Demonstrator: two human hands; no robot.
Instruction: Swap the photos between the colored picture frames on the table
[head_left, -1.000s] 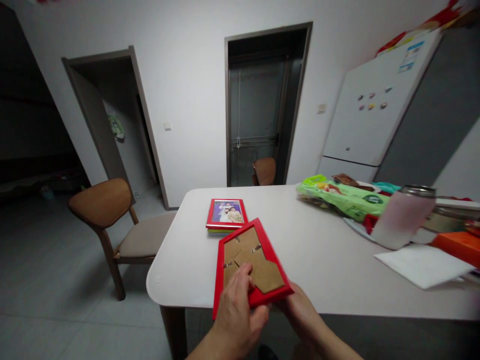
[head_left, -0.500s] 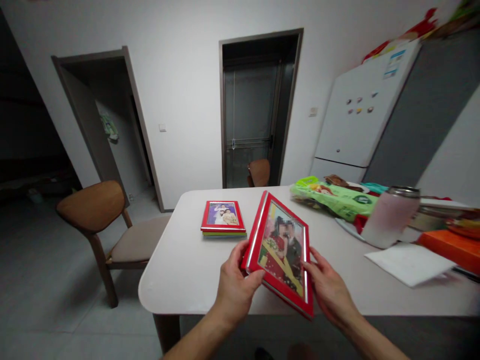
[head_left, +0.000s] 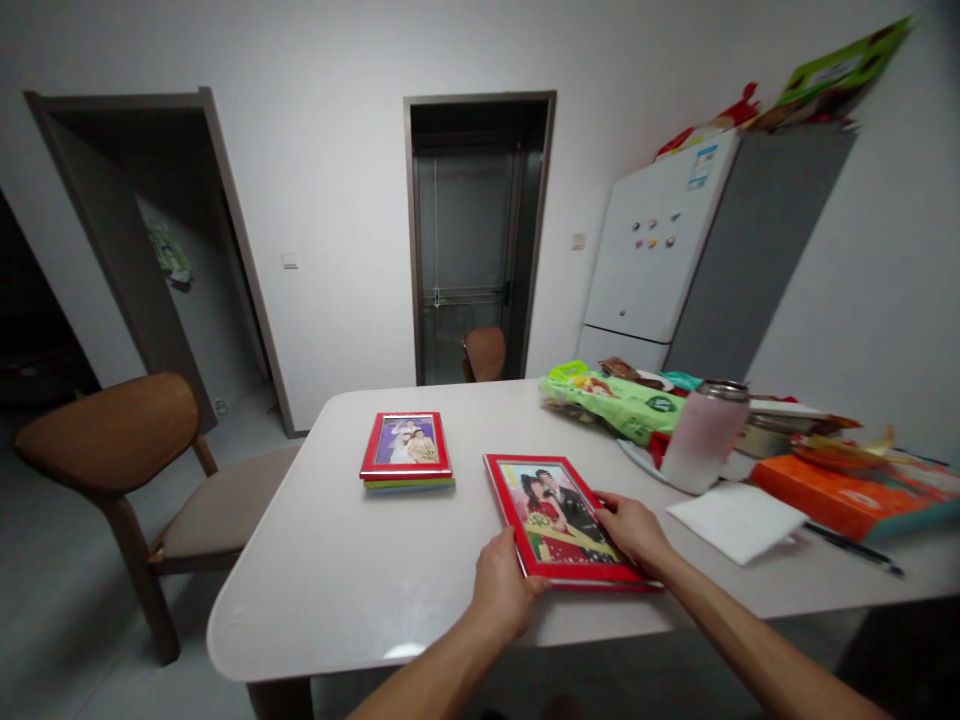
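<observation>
Flat on the table (head_left: 337, 570), the red frame (head_left: 559, 512) lies clasped between left hand (head_left: 501, 592) and right hand (head_left: 634, 530).

Glossy red photo frame (head_left: 559, 520) lies on smooth, matt white table (head_left: 360, 570).

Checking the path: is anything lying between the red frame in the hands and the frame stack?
Nothing visible. Left hand and right hand hold the red frame flat on the table; only bare table separates it from the frame stack. Pink bottle and white paper lie on its other side.
</observation>
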